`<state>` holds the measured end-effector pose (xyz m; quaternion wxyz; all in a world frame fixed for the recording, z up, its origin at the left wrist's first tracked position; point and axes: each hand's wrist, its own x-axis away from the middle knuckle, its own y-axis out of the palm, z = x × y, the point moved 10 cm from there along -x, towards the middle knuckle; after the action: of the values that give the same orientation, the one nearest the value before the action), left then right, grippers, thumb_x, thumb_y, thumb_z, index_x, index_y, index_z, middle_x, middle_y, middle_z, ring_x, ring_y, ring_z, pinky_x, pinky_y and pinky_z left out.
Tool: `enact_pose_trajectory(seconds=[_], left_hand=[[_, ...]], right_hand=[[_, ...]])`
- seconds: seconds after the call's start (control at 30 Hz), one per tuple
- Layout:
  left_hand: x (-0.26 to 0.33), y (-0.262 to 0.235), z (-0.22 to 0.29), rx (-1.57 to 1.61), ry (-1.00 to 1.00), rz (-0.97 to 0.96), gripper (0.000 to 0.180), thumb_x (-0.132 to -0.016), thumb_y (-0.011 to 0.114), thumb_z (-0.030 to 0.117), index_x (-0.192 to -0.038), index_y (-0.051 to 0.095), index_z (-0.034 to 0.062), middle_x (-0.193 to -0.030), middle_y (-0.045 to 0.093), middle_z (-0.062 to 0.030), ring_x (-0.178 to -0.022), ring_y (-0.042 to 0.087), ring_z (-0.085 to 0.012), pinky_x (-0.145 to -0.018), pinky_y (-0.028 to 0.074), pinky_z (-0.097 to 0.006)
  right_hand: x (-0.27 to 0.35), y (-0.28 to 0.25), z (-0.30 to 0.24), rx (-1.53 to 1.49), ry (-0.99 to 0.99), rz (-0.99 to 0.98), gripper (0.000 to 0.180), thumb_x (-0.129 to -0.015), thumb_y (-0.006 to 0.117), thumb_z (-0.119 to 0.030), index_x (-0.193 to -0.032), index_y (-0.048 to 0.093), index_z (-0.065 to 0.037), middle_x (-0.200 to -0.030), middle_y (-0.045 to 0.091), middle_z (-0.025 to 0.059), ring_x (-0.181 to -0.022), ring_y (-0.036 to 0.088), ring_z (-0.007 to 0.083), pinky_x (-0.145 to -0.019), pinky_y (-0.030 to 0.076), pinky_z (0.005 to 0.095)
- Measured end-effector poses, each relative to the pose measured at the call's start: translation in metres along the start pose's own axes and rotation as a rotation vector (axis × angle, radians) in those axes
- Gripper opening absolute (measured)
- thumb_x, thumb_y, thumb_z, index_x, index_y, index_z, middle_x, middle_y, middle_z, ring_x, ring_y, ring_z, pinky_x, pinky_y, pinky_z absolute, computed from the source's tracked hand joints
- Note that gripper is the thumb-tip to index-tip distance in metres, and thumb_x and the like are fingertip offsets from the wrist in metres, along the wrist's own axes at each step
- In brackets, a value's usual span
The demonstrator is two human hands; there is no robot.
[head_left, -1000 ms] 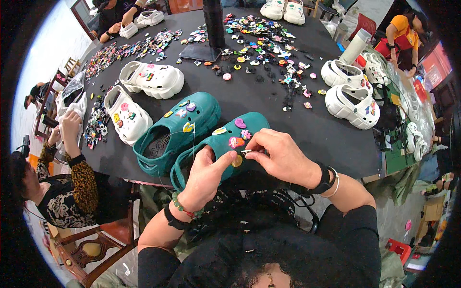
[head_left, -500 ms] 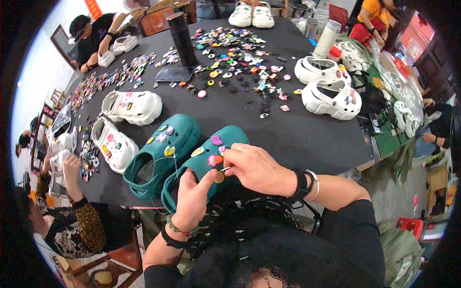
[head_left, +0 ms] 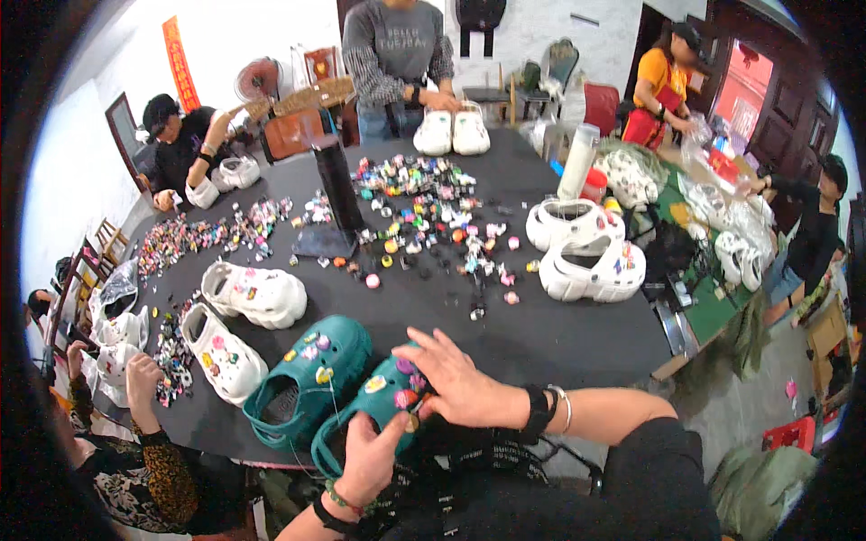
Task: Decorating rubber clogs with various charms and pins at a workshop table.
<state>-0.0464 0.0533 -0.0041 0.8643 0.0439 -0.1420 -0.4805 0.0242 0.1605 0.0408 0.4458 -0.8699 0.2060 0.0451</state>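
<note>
- We have the teal-green moulded clog with colourful charms (head_left: 386, 406) at the near edge of the round-cornered, matte black desk (head_left: 550, 347), right in front of our body.
- Its toe points away from us and to the right, its heel strap back toward the lower left; the long axis runs slantwise between them.
- Beside it on the left, we see its matching teal-green clog (head_left: 341, 344) lying nearly parallel, its toe aimed the same way.
- Our left hand (head_left: 368, 462) reaches up from below, clamped on the clog at the opening's rim, thumb outside and fingers dipping in.
- Our right hand (head_left: 465, 386) comes in from the right, its forearm almost level, fingers loosely spread over the toe, thumb low by the side.
- We see a small, round, gold-brown charm (head_left: 412, 424) between our two thumbs; the hands stay apart from each other.
</note>
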Motion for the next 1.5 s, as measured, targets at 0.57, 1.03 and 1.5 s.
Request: enact_pose_trajectory(seconds=[0.57,1.03,1.5], left_hand=[[-0.004,-0.001,-0.007,-0.09,0.084,-0.034,0.034,-0.089,0.064,0.007,-0.119,0.056,-0.0044,-0.114,0.063,-0.0091,-0.101,0.061,-0.015,-0.09,0.049,-0.031],[-0.009,0.009,0.006,-0.037,0.123,-0.05,0.036,-0.091,0.064,0.009,-0.123,0.054,-0.0027,-0.118,0.061,-0.0074,-0.107,0.058,-0.0159,-0.092,0.048,-0.03],[0.0,0.003,-0.006,-0.061,0.054,-0.06,0.038,-0.088,0.065,0.006,-0.123,0.054,-0.0055,-0.119,0.062,-0.0104,-0.107,0.06,-0.0165,-0.095,0.047,-0.032]], right_hand=[[-0.002,-0.014,-0.012,0.082,0.023,0.08,0.082,-0.062,0.072,-0.003,-0.138,0.041,-0.014,-0.132,0.041,0.0145,-0.125,0.037,0.0416,-0.103,0.035,0.0544],[-0.01,-0.012,0.0,0.064,0.0,0.055,0.09,-0.058,0.085,-0.012,-0.137,0.041,-0.015,-0.131,0.041,0.0136,-0.125,0.037,0.0404,-0.099,0.041,0.0562],[0.004,-0.007,0.006,-0.042,-0.083,-0.127,0.089,-0.07,0.083,-0.037,-0.143,0.038,-0.011,-0.145,0.034,0.0206,-0.136,0.031,0.0404,-0.112,0.025,0.0497]])
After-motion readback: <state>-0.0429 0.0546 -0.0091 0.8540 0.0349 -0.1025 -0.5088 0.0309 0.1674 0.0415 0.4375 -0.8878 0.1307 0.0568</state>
